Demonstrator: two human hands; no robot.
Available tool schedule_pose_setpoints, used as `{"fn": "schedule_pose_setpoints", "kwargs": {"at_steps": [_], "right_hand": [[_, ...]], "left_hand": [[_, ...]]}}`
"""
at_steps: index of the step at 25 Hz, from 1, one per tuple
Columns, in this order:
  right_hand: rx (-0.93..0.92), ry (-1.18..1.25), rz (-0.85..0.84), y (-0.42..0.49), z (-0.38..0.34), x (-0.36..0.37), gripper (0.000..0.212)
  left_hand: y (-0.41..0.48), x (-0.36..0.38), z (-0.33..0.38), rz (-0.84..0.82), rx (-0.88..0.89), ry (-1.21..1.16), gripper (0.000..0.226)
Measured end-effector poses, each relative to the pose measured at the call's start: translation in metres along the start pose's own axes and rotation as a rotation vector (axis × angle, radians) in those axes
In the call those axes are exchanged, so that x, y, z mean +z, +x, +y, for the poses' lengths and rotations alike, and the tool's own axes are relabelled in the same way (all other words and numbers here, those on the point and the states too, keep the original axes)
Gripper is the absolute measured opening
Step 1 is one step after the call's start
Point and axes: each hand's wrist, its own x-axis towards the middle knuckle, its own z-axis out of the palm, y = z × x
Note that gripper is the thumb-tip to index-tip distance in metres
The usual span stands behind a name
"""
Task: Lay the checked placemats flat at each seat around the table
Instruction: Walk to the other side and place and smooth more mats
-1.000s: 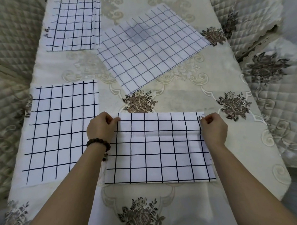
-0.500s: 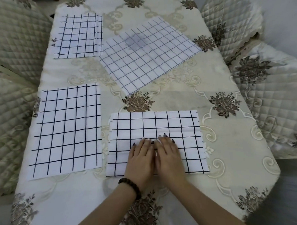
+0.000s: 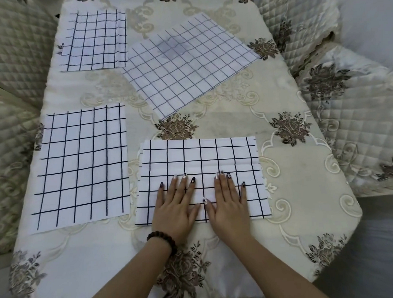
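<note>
A white placemat with black checks (image 3: 200,157) lies flat near the table's front edge. My left hand (image 3: 176,207) and my right hand (image 3: 229,203) rest palm down on its near half, fingers spread, a small gap between the thumbs. A second checked placemat (image 3: 80,166) lies flat at the left side. A third (image 3: 93,39) lies at the far left. A larger, finer-checked placemat (image 3: 188,62) lies askew across the far middle, with a grey smudge on it.
The table (image 3: 299,178) wears a cream cloth with brown flower motifs. Quilted chair covers stand close at the left (image 3: 12,66) and right (image 3: 354,112). Grey floor shows at the lower right.
My hands left the near placemat's far corners, came together flat on its middle, then slid a little apart.
</note>
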Motion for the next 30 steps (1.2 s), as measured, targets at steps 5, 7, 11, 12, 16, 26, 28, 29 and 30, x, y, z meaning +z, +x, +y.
{"fn": "schedule_pose_setpoints", "kwargs": {"at_steps": [5, 7, 11, 12, 16, 26, 28, 29, 30], "right_hand": [[0.063, -0.004, 0.03, -0.007, 0.043, -0.004, 0.068], [0.104, -0.043, 0.019, -0.013, 0.061, -0.005, 0.067], [0.165, -0.085, 0.026, -0.017, 0.077, -0.008, 0.066], [0.164, -0.088, 0.052, -0.016, 0.073, -0.012, 0.066], [0.015, 0.047, 0.125, -0.023, 0.02, -0.029, 0.063], [0.02, 0.048, 0.017, -0.041, -0.026, 0.01, 0.058], [0.028, 0.052, 0.023, -0.041, -0.024, 0.009, 0.057], [0.036, 0.056, 0.027, -0.041, -0.021, 0.008, 0.057], [0.046, 0.06, 0.03, -0.041, -0.017, 0.008, 0.057]], "left_hand": [[-0.013, -0.004, -0.03, -0.008, -0.088, 0.021, 0.075], [-0.018, -0.004, -0.043, -0.014, -0.118, 0.023, 0.076], [-0.022, -0.007, -0.055, -0.002, -0.16, 0.043, 0.077], [-0.022, -0.01, -0.052, 0.02, -0.177, 0.039, 0.078], [-0.024, -0.02, -0.009, 0.146, -0.138, -0.053, 0.066], [-0.035, 0.012, 0.033, 0.051, -0.156, -0.092, 0.054], [-0.036, 0.012, 0.03, 0.065, -0.157, -0.086, 0.055], [-0.037, 0.013, 0.029, 0.065, -0.162, -0.086, 0.055], [-0.037, 0.013, 0.029, 0.068, -0.172, -0.087, 0.055]]}}
